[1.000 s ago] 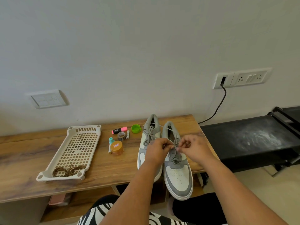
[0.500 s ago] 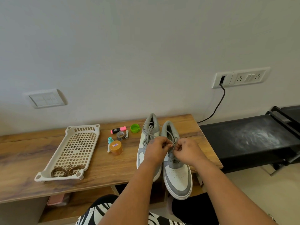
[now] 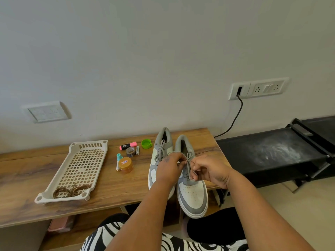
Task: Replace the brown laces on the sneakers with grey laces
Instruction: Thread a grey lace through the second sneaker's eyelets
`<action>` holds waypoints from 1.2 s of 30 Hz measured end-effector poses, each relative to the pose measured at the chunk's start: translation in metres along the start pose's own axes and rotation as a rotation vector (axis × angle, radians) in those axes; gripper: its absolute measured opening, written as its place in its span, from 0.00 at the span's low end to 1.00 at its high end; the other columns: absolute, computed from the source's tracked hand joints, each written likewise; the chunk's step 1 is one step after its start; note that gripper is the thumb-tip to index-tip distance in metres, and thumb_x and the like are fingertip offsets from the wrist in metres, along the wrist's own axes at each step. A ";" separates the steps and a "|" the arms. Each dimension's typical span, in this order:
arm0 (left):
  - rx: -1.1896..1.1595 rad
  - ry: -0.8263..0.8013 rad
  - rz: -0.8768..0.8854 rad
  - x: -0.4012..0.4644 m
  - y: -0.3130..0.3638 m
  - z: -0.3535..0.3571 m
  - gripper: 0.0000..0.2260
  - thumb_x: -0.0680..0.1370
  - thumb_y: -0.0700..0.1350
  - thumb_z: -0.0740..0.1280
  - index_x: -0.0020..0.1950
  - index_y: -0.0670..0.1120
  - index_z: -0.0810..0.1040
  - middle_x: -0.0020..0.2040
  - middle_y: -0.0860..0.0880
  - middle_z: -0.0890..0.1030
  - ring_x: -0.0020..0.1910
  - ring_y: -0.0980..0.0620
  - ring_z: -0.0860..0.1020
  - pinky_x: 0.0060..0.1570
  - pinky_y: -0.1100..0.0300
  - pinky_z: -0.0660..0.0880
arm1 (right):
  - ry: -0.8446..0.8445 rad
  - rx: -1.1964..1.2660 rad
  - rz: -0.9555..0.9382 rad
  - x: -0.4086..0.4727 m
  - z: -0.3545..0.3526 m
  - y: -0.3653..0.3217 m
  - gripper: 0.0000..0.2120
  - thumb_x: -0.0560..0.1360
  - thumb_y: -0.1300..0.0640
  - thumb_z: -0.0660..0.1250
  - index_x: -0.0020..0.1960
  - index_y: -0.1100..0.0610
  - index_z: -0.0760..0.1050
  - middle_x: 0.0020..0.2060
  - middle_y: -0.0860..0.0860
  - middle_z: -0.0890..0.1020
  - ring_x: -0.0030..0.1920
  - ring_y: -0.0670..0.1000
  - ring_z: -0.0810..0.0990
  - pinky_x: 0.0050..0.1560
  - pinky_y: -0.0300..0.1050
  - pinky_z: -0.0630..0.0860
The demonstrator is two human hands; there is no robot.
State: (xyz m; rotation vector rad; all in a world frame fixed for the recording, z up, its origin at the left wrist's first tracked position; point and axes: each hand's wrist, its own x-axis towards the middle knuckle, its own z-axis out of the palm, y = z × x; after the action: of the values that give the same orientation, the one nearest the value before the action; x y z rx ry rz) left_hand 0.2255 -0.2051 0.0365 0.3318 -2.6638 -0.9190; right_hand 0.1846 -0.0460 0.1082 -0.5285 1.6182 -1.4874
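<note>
Sneakers, grey and white, stand side by side on a wooden surface (image 3: pixel 112 192), toes toward the viewer. The left sneaker (image 3: pixel 159 160) carries a tied grey lace. Over the right sneaker (image 3: pixel 192 192), the left hand (image 3: pixel 169 169) and right hand (image 3: pixel 210 169) each pinch a strand of the grey lace (image 3: pixel 188 163) with curled fingers. Brown laces (image 3: pixel 71 191) lie coiled in the near end of a perforated cream tray (image 3: pixel 79 165) to the left.

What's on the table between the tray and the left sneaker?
Head view: a pink highlighter, green cap, tape roll, batteries, teal-capped bottle and amber jar.
</note>
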 end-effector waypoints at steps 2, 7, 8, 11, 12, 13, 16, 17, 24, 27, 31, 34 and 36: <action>-0.002 -0.003 -0.007 -0.003 0.001 -0.001 0.03 0.78 0.48 0.68 0.51 0.53 0.79 0.49 0.57 0.80 0.44 0.58 0.74 0.45 0.62 0.70 | 0.016 0.026 0.016 -0.003 0.003 0.001 0.07 0.68 0.62 0.61 0.32 0.59 0.67 0.27 0.56 0.70 0.30 0.51 0.71 0.40 0.44 0.74; 0.020 -0.009 -0.046 -0.012 0.001 -0.002 0.07 0.78 0.47 0.69 0.55 0.49 0.77 0.54 0.53 0.80 0.51 0.52 0.78 0.49 0.57 0.74 | -0.059 0.128 -0.046 -0.015 0.003 -0.003 0.10 0.66 0.61 0.60 0.28 0.56 0.62 0.22 0.53 0.63 0.27 0.51 0.63 0.33 0.41 0.69; 0.021 -0.002 -0.052 -0.013 0.000 -0.002 0.07 0.78 0.47 0.69 0.56 0.49 0.77 0.54 0.53 0.80 0.51 0.51 0.78 0.49 0.57 0.74 | -0.105 0.160 -0.038 -0.018 0.002 -0.004 0.10 0.65 0.61 0.60 0.28 0.55 0.61 0.22 0.52 0.61 0.27 0.51 0.62 0.32 0.41 0.67; 0.024 0.024 -0.055 -0.015 0.003 -0.006 0.09 0.79 0.47 0.68 0.57 0.50 0.74 0.55 0.54 0.80 0.51 0.51 0.78 0.46 0.58 0.73 | -0.253 0.195 0.026 -0.027 -0.001 -0.003 0.10 0.66 0.61 0.57 0.29 0.54 0.59 0.21 0.50 0.59 0.26 0.50 0.60 0.32 0.42 0.61; 0.035 0.029 -0.051 -0.016 0.005 -0.008 0.09 0.79 0.47 0.68 0.58 0.50 0.73 0.56 0.55 0.79 0.51 0.52 0.78 0.45 0.58 0.72 | -0.305 0.195 0.048 -0.030 -0.002 -0.001 0.11 0.67 0.61 0.57 0.28 0.54 0.59 0.21 0.50 0.59 0.26 0.49 0.60 0.32 0.43 0.59; 0.041 0.031 -0.045 -0.015 0.006 -0.009 0.10 0.79 0.46 0.67 0.58 0.50 0.72 0.56 0.55 0.79 0.51 0.52 0.79 0.44 0.59 0.71 | -0.356 0.193 0.073 -0.031 -0.002 0.000 0.11 0.68 0.61 0.56 0.28 0.54 0.59 0.21 0.49 0.59 0.25 0.48 0.60 0.32 0.44 0.57; 0.038 0.019 -0.043 -0.017 0.011 -0.013 0.11 0.79 0.44 0.66 0.59 0.50 0.70 0.58 0.55 0.80 0.53 0.50 0.79 0.45 0.58 0.72 | -0.461 0.214 0.141 -0.034 -0.003 0.003 0.11 0.69 0.61 0.54 0.28 0.53 0.59 0.21 0.47 0.59 0.24 0.46 0.58 0.30 0.41 0.55; 0.039 0.010 -0.046 -0.019 0.013 -0.014 0.11 0.79 0.42 0.66 0.60 0.50 0.69 0.59 0.55 0.80 0.53 0.49 0.79 0.46 0.56 0.73 | -0.482 0.231 0.156 -0.035 -0.004 0.004 0.11 0.69 0.60 0.54 0.28 0.53 0.59 0.21 0.46 0.59 0.24 0.45 0.58 0.30 0.41 0.55; 0.065 -0.043 -0.030 -0.026 0.015 -0.017 0.13 0.80 0.41 0.65 0.63 0.50 0.69 0.63 0.54 0.78 0.55 0.48 0.79 0.50 0.50 0.76 | -0.181 0.241 0.170 -0.035 -0.001 0.013 0.15 0.75 0.58 0.62 0.31 0.54 0.65 0.24 0.48 0.60 0.27 0.47 0.64 0.33 0.41 0.64; 0.068 -0.019 -0.016 -0.026 0.013 -0.015 0.13 0.79 0.43 0.66 0.62 0.51 0.71 0.62 0.54 0.78 0.53 0.50 0.79 0.50 0.52 0.76 | 0.253 0.006 0.077 -0.024 0.004 0.022 0.10 0.78 0.55 0.67 0.39 0.55 0.74 0.30 0.50 0.72 0.34 0.47 0.72 0.38 0.41 0.70; 0.106 0.027 0.030 -0.020 0.013 -0.011 0.10 0.79 0.45 0.66 0.60 0.51 0.77 0.57 0.54 0.78 0.51 0.51 0.78 0.48 0.55 0.75 | 0.587 -0.114 -0.008 -0.003 0.001 0.032 0.04 0.76 0.58 0.70 0.45 0.59 0.79 0.38 0.51 0.84 0.41 0.49 0.81 0.47 0.46 0.78; 0.132 0.055 0.046 -0.012 0.012 -0.004 0.09 0.79 0.47 0.67 0.58 0.50 0.79 0.54 0.53 0.78 0.49 0.50 0.78 0.46 0.56 0.74 | 0.697 0.030 -0.065 0.013 0.001 0.035 0.02 0.75 0.62 0.71 0.47 0.57 0.79 0.40 0.53 0.85 0.40 0.48 0.84 0.45 0.42 0.81; 0.128 0.066 0.046 -0.008 0.012 -0.001 0.09 0.78 0.47 0.68 0.58 0.50 0.80 0.53 0.52 0.78 0.48 0.51 0.78 0.44 0.59 0.70 | 0.742 0.053 -0.072 0.021 0.002 0.039 0.05 0.75 0.62 0.72 0.49 0.56 0.80 0.41 0.52 0.85 0.42 0.49 0.84 0.44 0.41 0.80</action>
State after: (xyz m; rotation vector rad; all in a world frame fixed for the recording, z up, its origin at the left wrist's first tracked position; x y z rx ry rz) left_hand 0.2319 -0.1934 0.0430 0.3221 -2.6636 -0.7124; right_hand 0.1834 -0.0560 0.0653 0.0200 2.1141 -1.9061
